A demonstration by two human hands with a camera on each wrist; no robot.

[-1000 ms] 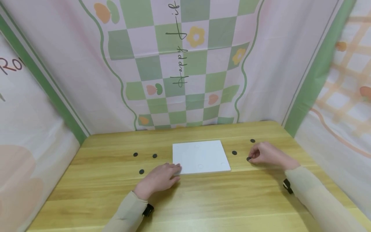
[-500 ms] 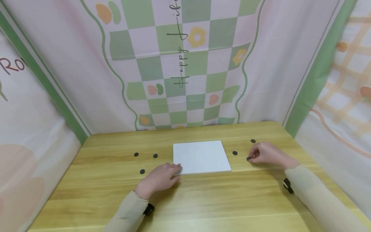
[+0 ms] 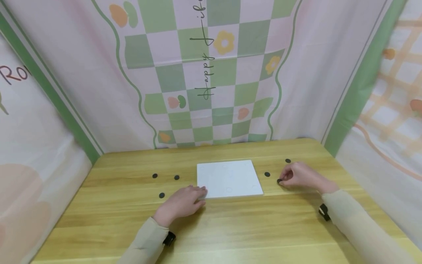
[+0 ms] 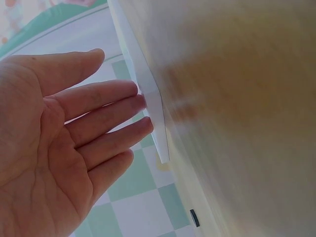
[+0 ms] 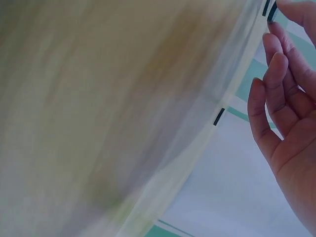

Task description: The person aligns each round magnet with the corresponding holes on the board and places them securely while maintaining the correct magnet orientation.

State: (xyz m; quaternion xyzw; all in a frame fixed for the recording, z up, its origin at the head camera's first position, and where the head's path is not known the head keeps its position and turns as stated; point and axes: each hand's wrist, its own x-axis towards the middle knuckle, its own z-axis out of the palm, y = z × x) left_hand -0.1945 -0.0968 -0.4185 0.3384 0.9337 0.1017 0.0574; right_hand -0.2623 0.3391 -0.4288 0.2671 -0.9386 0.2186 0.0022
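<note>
— Behind my wooden table [image 3: 230,231] hangs a cloth [image 3: 223,72] with green and white checks.

— And your hands?

— My left hand [image 3: 182,202] lies with fingers straight and thumb spread apart; the fingertips touch the near left corner of a white board [image 3: 215,179]. My right hand [image 3: 298,175] is narrow: thumb and forefinger pinch a small black disc [image 3: 279,181], to the right of the board. Whether it is fully off the table, I cannot tell.

— Which step is this, in your opinion?

— I judge it is the taking of one disc, while the other hand steadies the board. The board shows faint round marks, but no disc lies on it.

— What does the next move call for?

— A firm pinch and a small lift, I think, so the disc does not scrape. Also a calm left hand, or the board could slide.

— What lies around?

— One loose disc [image 3: 267,174] is between the board and my right hand, another disc [image 3: 288,160] just beyond this hand. To the left of the board rest three more discs [image 3: 176,177], well apart from my right hand.
</note>
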